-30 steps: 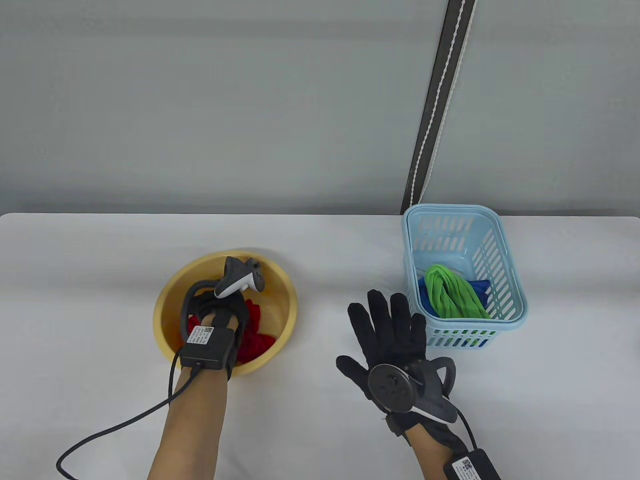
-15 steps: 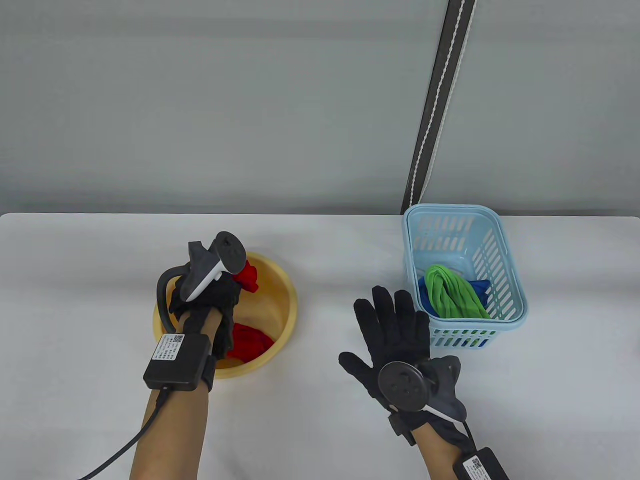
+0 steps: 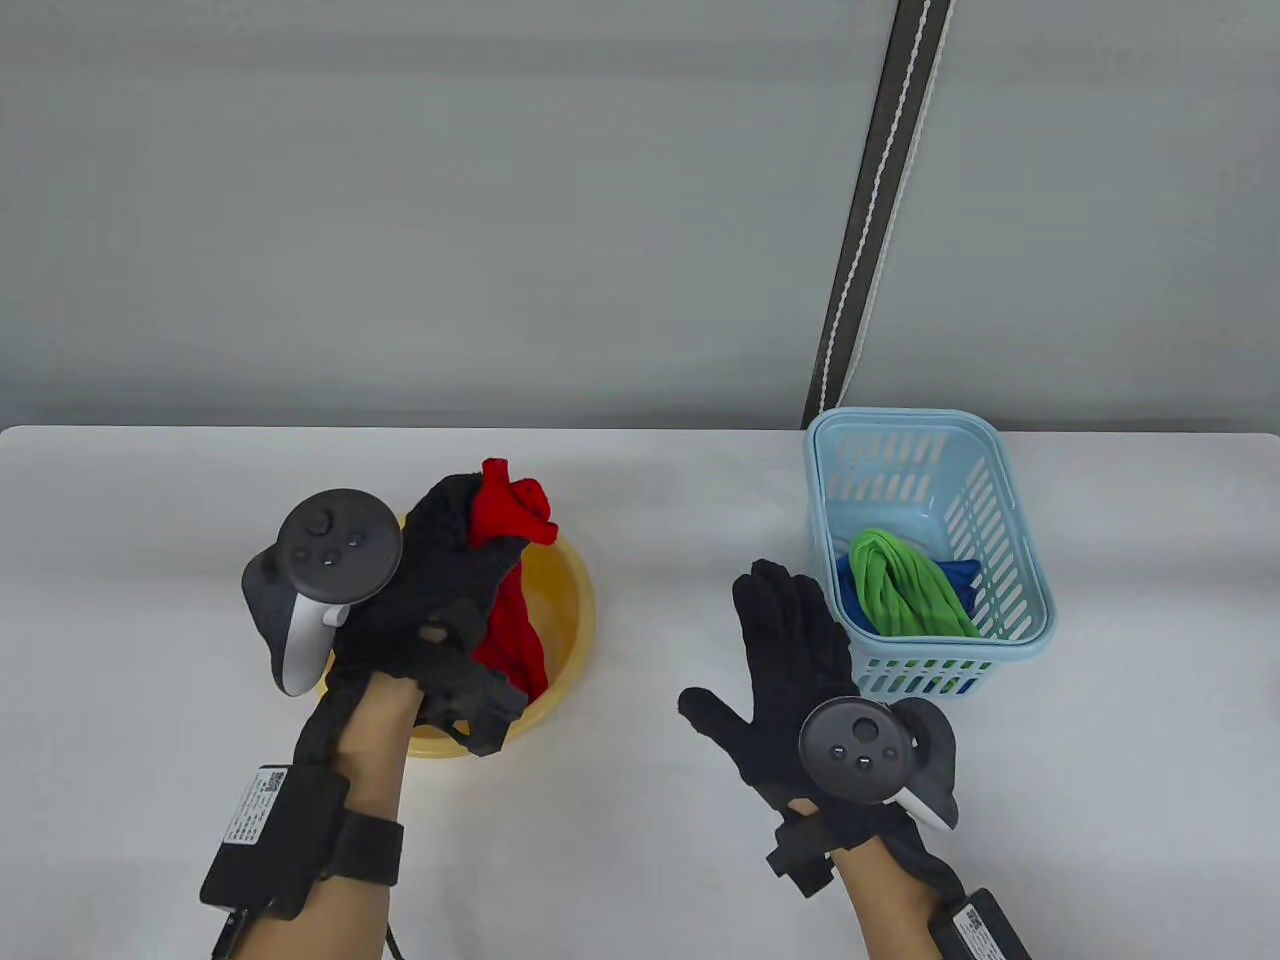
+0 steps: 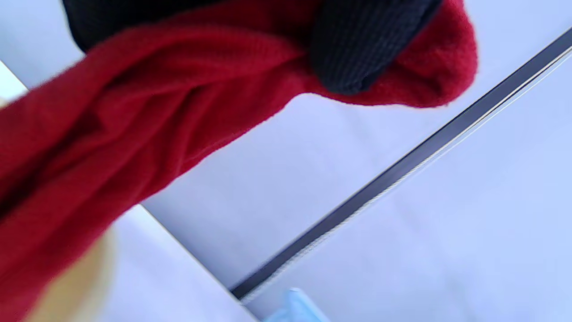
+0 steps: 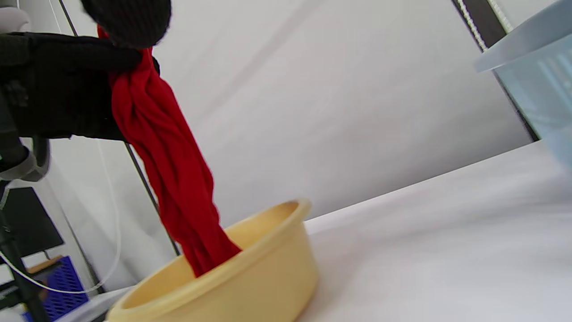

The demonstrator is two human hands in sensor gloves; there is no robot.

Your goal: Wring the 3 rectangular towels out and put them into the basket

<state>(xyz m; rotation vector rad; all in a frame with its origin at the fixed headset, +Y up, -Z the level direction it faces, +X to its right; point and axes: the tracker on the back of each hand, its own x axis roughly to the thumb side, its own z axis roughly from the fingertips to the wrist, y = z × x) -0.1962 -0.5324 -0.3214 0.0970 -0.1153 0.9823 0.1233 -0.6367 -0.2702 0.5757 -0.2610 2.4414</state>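
My left hand [image 3: 455, 570] grips one end of a red towel [image 3: 510, 600] and holds it up above the yellow basin [image 3: 570, 610]. The towel [image 5: 174, 179] hangs down with its lower end still inside the basin [image 5: 250, 286]. In the left wrist view the red towel [image 4: 134, 112] fills the frame under a gloved fingertip [image 4: 362, 40]. My right hand [image 3: 790, 650] hovers flat over the table between basin and basket, fingers straight, holding nothing. The light blue basket [image 3: 1010, 500] at the right holds a green towel [image 3: 905, 590] lying over a blue towel [image 3: 960, 575].
A white cloth covers the table [image 3: 650, 850]. A dark strip with white cord [image 3: 875, 210] runs down the grey backdrop behind the basket. A cable trails from my left wrist box [image 3: 265, 840] off the bottom edge.
My left hand has risen out of the basin, lifting the red towel's end with it. The right hand has drifted slightly right and up, still with straight fingers.
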